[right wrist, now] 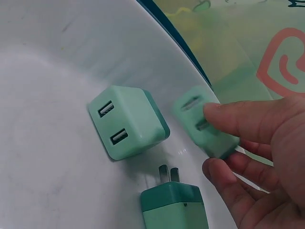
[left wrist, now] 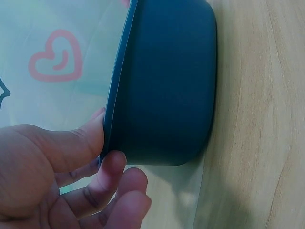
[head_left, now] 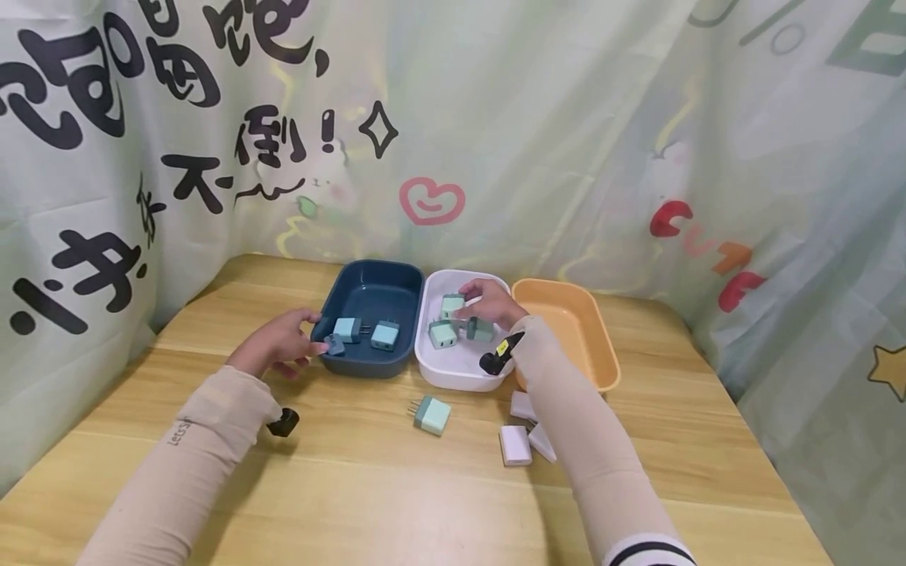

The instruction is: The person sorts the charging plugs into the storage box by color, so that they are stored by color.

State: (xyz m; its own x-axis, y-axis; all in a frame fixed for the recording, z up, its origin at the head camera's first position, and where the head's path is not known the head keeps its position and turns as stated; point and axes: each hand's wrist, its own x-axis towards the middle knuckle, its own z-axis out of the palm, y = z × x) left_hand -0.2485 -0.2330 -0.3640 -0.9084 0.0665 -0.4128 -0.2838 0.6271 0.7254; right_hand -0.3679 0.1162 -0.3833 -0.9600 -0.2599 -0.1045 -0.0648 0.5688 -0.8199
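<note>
My left hand (head_left: pixel 279 343) is at the left side of the dark blue bin (head_left: pixel 378 365), and in the left wrist view its thumb and index finger pinch the bin's rim (left wrist: pixel 112 105). Inside that bin are several mint-green USB chargers, including one charger (head_left: pixel 384 336) with its ports showing. Over the white bin (head_left: pixel 460 379), my right hand (head_left: pixel 495 304) holds a mint-green USB charger (right wrist: pixel 202 121) between thumb and fingers, slightly blurred. Below it in the white bin sit another two-port charger (right wrist: pixel 128 124) and a charger with its prongs up (right wrist: pixel 174 205).
An orange bin (head_left: pixel 602 354) stands to the right, partly behind my right forearm. In front of the bins lie a mint-green charger (head_left: pixel 432 415) and several white blocks, one of them a white charger-like block (head_left: pixel 515 446). A printed curtain (head_left: pixel 552 157) hangs behind the table.
</note>
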